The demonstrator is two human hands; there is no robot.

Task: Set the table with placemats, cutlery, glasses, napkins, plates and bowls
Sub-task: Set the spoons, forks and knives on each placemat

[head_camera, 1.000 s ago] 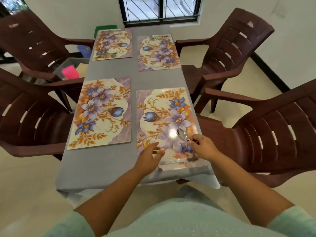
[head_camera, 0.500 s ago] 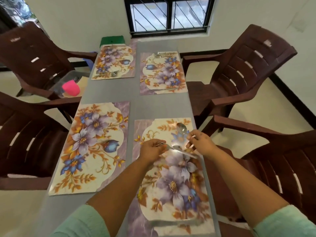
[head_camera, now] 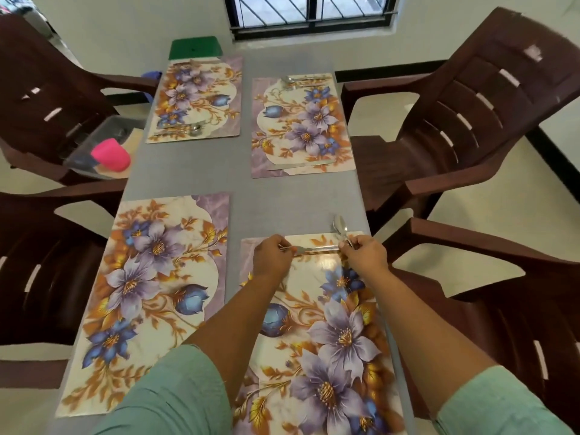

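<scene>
Both hands working at the far edge of the near right placemat (head_camera: 320, 324). Left hand (head_camera: 271, 257) is pinching the tine end of a fork (head_camera: 314, 249), fingers curled; the fork is lying crosswise just above the mat. Right hand (head_camera: 365, 254) is gripping the fork's handle end along with a spoon (head_camera: 340, 227), bowl pointing away over the grey table (head_camera: 282, 202). Three other mats laid; the two far ones are carrying cutlery.
</scene>
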